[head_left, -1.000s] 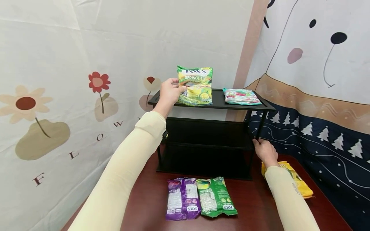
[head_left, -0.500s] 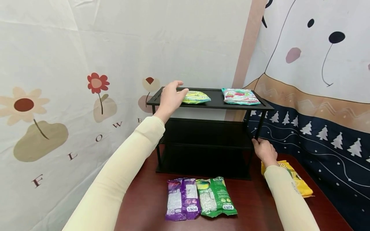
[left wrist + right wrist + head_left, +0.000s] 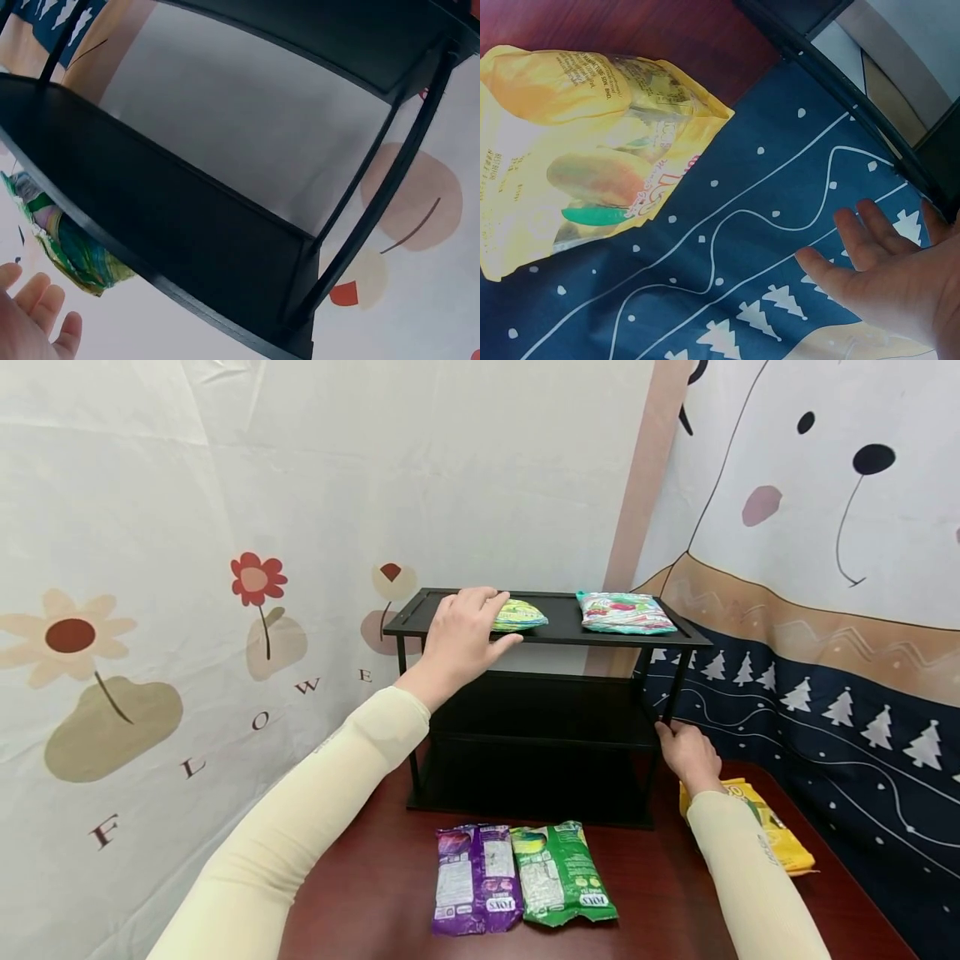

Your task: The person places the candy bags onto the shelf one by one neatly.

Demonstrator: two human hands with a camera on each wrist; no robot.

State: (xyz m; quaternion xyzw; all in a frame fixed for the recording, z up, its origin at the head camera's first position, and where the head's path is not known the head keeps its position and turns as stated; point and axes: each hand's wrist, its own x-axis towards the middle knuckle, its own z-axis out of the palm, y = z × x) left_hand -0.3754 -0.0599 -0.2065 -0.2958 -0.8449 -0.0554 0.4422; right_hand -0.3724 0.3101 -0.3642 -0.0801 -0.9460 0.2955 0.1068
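Note:
My left hand (image 3: 465, 639), fingers extended and thumb apart, is at the front left of the black rack's (image 3: 540, 635) top shelf. Partly hidden behind it lies a yellow-green candy bag (image 3: 521, 615). In the left wrist view the loose fingers (image 3: 49, 304) appear beside that candy bag (image 3: 75, 251), with no grip on it. A teal-and-white candy bag (image 3: 624, 612) lies flat on the top shelf's right side. My right hand (image 3: 688, 756) holds the rack's right front post between thumb and finger; the other fingers (image 3: 855, 244) stay extended in the right wrist view.
Purple (image 3: 477, 878) and green (image 3: 561, 872) candy bags lie side by side on the dark red table (image 3: 367, 877) before the rack. A yellow bag (image 3: 772, 827) lies by the right forearm. Patterned cloth hangs behind and at the right.
The left hand first held the yellow-green candy bag upright, then let it go flat on the top shelf. Since then it has moved slightly right and down. The right hand stays put.

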